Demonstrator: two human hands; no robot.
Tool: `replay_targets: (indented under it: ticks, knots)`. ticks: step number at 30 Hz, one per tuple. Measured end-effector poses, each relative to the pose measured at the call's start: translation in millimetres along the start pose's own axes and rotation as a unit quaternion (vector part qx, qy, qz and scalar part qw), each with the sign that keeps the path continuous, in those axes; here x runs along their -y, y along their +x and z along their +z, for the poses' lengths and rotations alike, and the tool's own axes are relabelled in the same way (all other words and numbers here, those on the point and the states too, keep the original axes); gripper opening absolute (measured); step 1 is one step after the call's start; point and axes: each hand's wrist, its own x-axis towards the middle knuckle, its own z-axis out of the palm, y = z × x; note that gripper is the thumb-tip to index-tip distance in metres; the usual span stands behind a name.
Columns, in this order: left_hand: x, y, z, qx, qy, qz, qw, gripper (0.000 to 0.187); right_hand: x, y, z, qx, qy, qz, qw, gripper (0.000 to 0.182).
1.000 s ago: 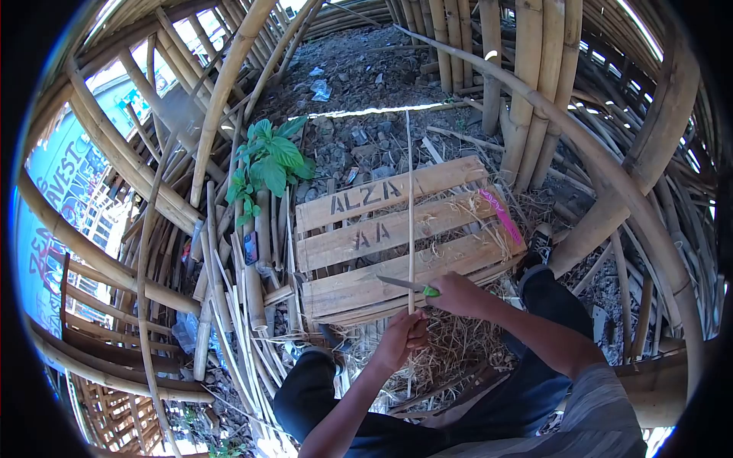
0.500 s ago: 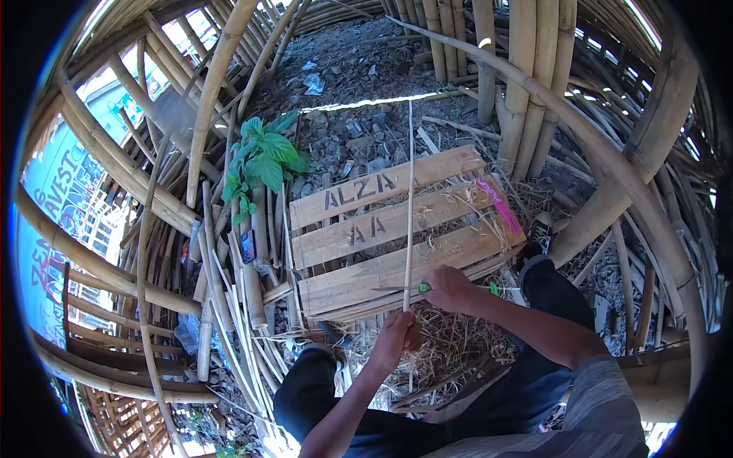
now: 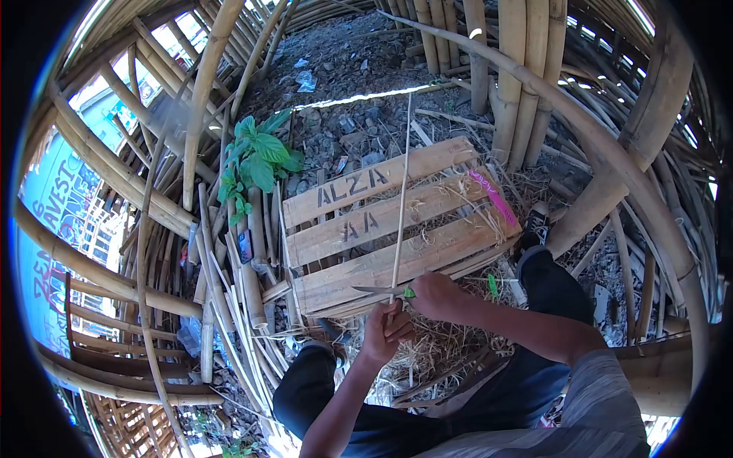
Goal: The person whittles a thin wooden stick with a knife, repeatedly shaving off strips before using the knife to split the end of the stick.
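Observation:
My right hand (image 3: 435, 297) is closed around the green handle of a knife (image 3: 376, 290), whose blade points left. The blade crosses a long, thin bamboo strip (image 3: 403, 200), just above my left hand (image 3: 385, 330). My left hand is closed on the lower end of this strip. From there the strip rises over a slatted wooden crate (image 3: 359, 248) and leans slightly right. Black stencilled letters and a pink mark show on the crate. Pale shavings (image 3: 443, 347) lie between my legs, below the crate.
Bamboo poles (image 3: 527, 84) stand behind the crate on the right, and a thick pole slants across there. Cut strips (image 3: 248, 336) lie to the left, near a leafy green plant (image 3: 261, 156). Rubble ground (image 3: 343, 61) stretches beyond the crate.
Both hands have shifted a little left, and my right hand slightly down. The lower end of the bamboo strip has swung left, so it tilts more. The knife still lies across it.

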Motion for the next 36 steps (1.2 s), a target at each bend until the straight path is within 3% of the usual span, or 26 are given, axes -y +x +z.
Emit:
replay_targets:
  ticks: [7, 11, 12, 13, 14, 16, 17, 19, 25, 29, 31, 33, 35, 36]
  knots:
    - [1, 5, -4, 0.081, -0.059, 0.012, 0.995, 0.025, -3, 0, -14, 0.013, 0.013, 0.061, 0.998, 0.024]
    - [-2, 4, -1, 0.047, -0.054, 0.011, 0.997, 0.027, -19, 7, -1, -0.052, 0.022, 0.044, 0.997, 0.029]
    - [-2, 3, 0, 0.046, -0.053, 0.008, 0.998, 0.027, -24, 13, -4, -0.005, 0.25, 0.084, 0.965, 0.032]
    - [-2, 3, 1, 0.055, -0.06, 0.005, 0.997, 0.027, -27, 17, -5, 0.042, 0.464, 0.118, 0.877, 0.034]
    - [-2, 2, 2, 0.064, -0.068, 0.002, 0.996, 0.028, -23, 18, -11, 0.04, 0.466, 0.119, 0.876, 0.034]
    - [-1, 1, 4, 0.072, -0.077, -0.007, 0.994, 0.028, -11, 18, -22, 0.064, 0.575, 0.163, 0.799, 0.035]
    - [-1, 0, 5, 0.081, -0.088, -0.013, 0.993, 0.028, -9, 18, -22, 0.063, 0.576, 0.163, 0.798, 0.035]
    - [1, -2, 8, 0.1, -0.103, -0.019, 0.989, 0.027, -7, 17, -22, 0.141, 0.633, 0.165, 0.743, 0.033]
    - [2, -9, 18, 0.134, -0.097, -0.034, 0.986, 0.027, -6, 32, -16, 0.028, 0.665, 0.172, 0.727, 0.031]
    - [1, -12, 22, 0.118, -0.093, -0.024, 0.988, 0.03, -5, 34, -23, 0.019, 0.648, 0.14, 0.748, 0.033]
    - [0, -11, 19, 0.115, -0.099, -0.02, 0.988, 0.03, -4, 34, -24, 0.007, 0.586, 0.15, 0.796, 0.033]
    - [-1, -10, 17, 0.115, -0.106, -0.012, 0.988, 0.03, -17, 36, -19, 0.03, 0.573, 0.131, 0.809, 0.032]
    - [-2, -9, 18, 0.094, -0.025, 0.012, 0.995, 0.03, -22, 33, -21, 0.054, 0.557, 0.11, 0.821, 0.031]
    - [-3, -9, 20, 0.094, -0.025, 0.014, 0.995, 0.03, -19, 27, -25, 0.026, 0.396, 0.061, 0.916, 0.032]
